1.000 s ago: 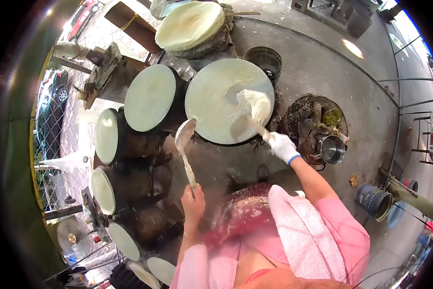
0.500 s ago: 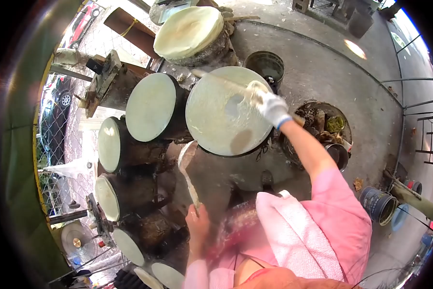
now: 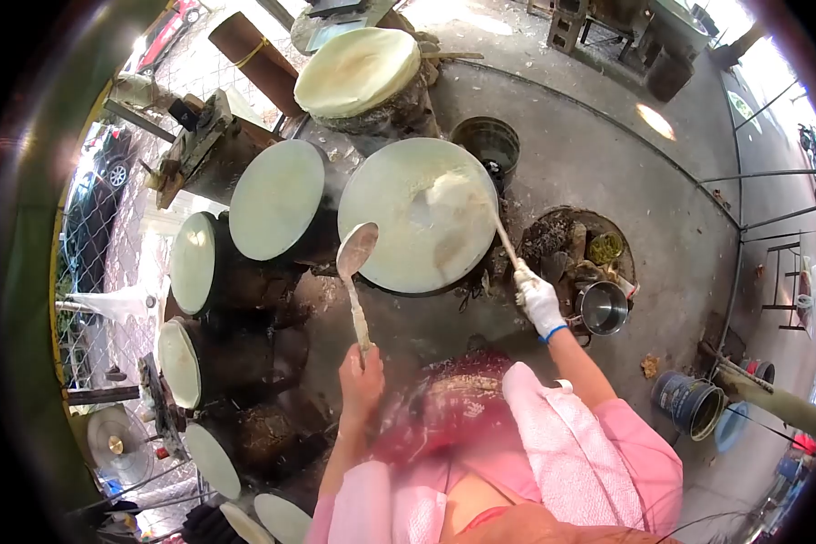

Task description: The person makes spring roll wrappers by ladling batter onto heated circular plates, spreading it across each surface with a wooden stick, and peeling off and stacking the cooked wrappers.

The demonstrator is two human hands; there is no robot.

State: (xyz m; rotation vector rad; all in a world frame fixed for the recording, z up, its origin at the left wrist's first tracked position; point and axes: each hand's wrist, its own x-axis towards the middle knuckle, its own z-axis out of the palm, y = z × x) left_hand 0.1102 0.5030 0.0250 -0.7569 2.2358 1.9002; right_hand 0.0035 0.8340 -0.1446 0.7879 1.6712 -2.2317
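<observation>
Batter (image 3: 455, 192) is lying on the large griddle (image 3: 376, 218), a blurred, thicker patch on its right half with a thin pale film around it. Just left of the griddle, a smaller round plate (image 3: 277, 199) is showing a pale, even surface. At the griddle's left edge on my side, I am holding up a ladle (image 3: 357, 249), my bare left hand (image 3: 361, 376) closing fully around its handle. Rightward, my gloved right hand (image 3: 539, 304) is gripping a wooden stick (image 3: 507, 240), fingers curling tight, its far end reaching the griddle's right edge beside the batter. This hand is what is changing: having been over the griddle half a second ago, it is now hanging off its near right side, close by a metal pot (image 3: 604, 308). I am judging that the batter is now being worked from the edge and is lying unevenly.
</observation>
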